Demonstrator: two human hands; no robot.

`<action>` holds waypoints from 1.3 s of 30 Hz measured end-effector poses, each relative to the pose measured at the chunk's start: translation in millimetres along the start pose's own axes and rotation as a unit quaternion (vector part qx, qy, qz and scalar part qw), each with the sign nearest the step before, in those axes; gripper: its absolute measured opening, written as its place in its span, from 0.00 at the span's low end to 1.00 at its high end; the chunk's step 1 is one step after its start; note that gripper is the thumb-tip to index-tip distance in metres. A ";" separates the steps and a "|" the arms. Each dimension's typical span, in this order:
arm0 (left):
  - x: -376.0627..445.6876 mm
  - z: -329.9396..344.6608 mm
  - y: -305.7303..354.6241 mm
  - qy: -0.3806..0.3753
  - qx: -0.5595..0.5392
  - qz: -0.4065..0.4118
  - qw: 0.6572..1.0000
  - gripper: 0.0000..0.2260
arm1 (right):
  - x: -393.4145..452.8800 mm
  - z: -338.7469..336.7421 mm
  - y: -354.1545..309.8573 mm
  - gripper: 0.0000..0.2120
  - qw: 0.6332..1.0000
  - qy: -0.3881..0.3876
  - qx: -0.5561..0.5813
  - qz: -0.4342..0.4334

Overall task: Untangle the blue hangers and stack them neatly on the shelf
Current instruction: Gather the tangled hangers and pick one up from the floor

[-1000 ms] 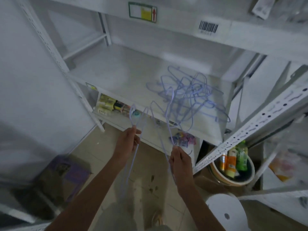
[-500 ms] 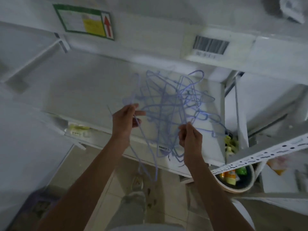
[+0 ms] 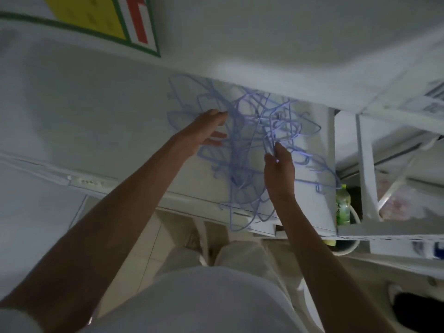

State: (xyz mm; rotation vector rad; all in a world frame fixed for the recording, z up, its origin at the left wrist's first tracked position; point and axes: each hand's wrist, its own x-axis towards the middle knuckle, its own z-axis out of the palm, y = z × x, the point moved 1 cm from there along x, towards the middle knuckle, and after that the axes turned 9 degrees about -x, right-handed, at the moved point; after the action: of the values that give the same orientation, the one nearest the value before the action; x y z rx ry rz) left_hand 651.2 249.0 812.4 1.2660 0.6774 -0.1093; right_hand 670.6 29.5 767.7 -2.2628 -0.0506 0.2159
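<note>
A tangle of thin blue wire hangers (image 3: 249, 150) lies on the white shelf (image 3: 84, 121), towards its right end, with some loops hanging over the front edge. My left hand (image 3: 204, 133) is at the left side of the tangle, fingers spread and touching the wires; it grips nothing that I can see. My right hand (image 3: 278, 167) is at the right side, its fingers pinched on a hanger wire that rises out of the pile.
The upper shelf's front edge (image 3: 264, 44) with a yellow-and-red sticker (image 3: 108, 20) hangs close overhead. A white upright (image 3: 365, 169) stands to the right. Below it, green bottles (image 3: 343, 207) stand in a round tub. Tiled floor lies below.
Both hands have moved up from below the shelf edge onto the tangle. The left hand has let go of the hanger it held and opened. The camera has moved in closer.
</note>
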 end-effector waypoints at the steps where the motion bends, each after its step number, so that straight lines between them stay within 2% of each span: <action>1: -0.5 0.1 -4.5 0.007 -0.005 0.000 1.000 0.14 | -1.7 -0.1 -0.6 0.22 1.000 -0.006 -0.016 -0.012; 5: -13.8 -7.0 -27.3 0.048 -0.018 0.001 0.999 0.19 | -11.6 -5.1 -8.3 0.24 0.997 0.012 -0.044 -0.058; 8: -36.7 -21.8 -41.6 0.111 -0.039 0.028 0.993 0.20 | -22.5 -6.9 -17.0 0.27 0.987 0.008 -0.076 -0.142; 11: -76.3 -26.8 -64.3 0.180 -0.046 0.067 0.980 0.23 | -40.3 -11.6 -22.1 0.29 0.966 -0.039 -0.120 -0.225; 13: -110.1 -20.6 -85.7 0.232 -0.009 0.087 0.969 0.27 | -57.1 -19.1 -18.4 0.29 0.948 -0.081 -0.143 -0.273; 15: -146.0 -8.9 -113.5 0.285 0.004 0.111 0.952 0.23 | -76.5 -27.2 -9.8 0.29 0.925 -0.131 -0.161 -0.317; 17: -181.4 6.7 -145.4 0.329 0.002 0.115 0.937 0.20 | -96.9 -31.7 -1.0 0.28 0.898 -0.175 -0.182 -0.362; 20: -234.6 27.0 -190.0 0.373 0.072 0.085 0.921 0.21 | -133.8 -33.4 13.7 0.28 0.858 -0.225 -0.218 -0.407; 27: -391.0 35.4 -295.9 0.502 0.165 -0.044 0.848 0.24 | -253.3 -0.6 37.2 0.30 0.734 -0.329 -0.245 -0.541; 34: -532.6 56.8 -422.9 0.571 0.093 -0.157 0.800 0.24 | -390.0 49.8 84.2 0.30 0.593 -0.448 -0.298 -0.599; 39: -596.6 63.4 -501.5 0.580 0.054 -0.212 0.785 0.24 | -470.0 84.0 121.0 0.30 0.496 -0.491 -0.342 -0.629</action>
State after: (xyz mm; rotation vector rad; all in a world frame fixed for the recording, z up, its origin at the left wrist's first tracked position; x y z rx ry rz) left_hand -19.8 -139.8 712.3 1.1786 2.0527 0.3097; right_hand 189.1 -36.3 687.5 -1.7490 -2.6538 0.7001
